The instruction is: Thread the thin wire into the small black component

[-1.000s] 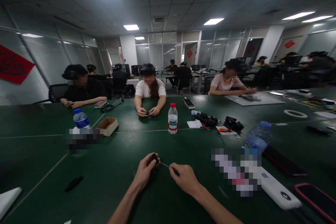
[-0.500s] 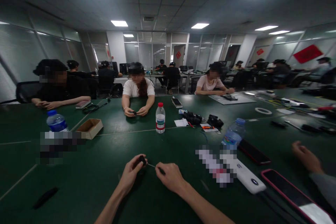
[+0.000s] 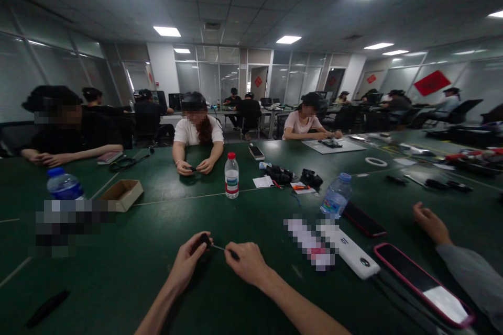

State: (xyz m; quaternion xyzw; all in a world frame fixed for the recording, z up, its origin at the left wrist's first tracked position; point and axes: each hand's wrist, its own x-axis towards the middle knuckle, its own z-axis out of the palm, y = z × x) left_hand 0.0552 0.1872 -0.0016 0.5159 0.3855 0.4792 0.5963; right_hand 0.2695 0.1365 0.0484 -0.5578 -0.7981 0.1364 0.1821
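Angling in low over the smooth green table (image 3: 118,261), the person's left hand (image 3: 187,256) is closed on a small dark block (image 3: 205,241), pinched at its fingertips. Across from it, the right hand (image 3: 247,260) curls knuckles-up around the dark handle of a thin tool (image 3: 233,254), whose slim, silvery shaft points at the block (from here I can't tell whether they touch). A clear plastic bottle (image 3: 231,180) with a red cap stands upright beyond both hands.
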